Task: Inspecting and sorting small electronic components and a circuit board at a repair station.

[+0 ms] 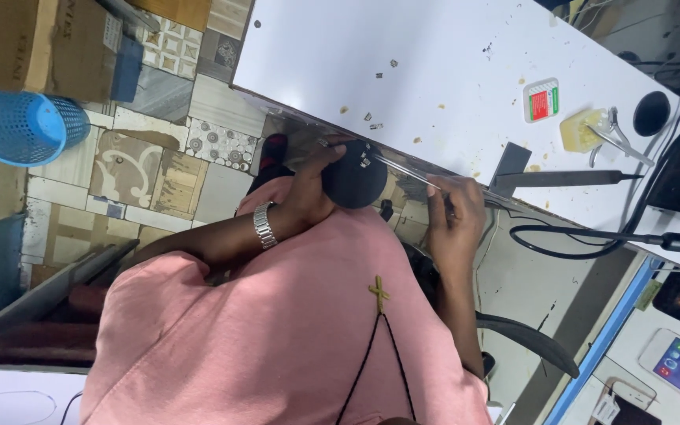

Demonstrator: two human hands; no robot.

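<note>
At the worktop [434, 71] edge, my left hand [312, 185] grips a round black disc [353, 179] just below the rim, while my right hand [456, 211] pinches a thin metal rod [403, 171] against it; next, I judge, steady alignment matters.

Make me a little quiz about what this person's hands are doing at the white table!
1. What does the left hand, the one with the metal wristwatch, hold?
A) a round black object
B) a smartphone
C) a yellow sponge
2. True or false: the right hand holds a thin metal tool that points toward the round black object.
3. Fill in the missing word: the blue basket stands on the tiled ___.

Key: 1 A; 2 true; 3 floor.
</note>
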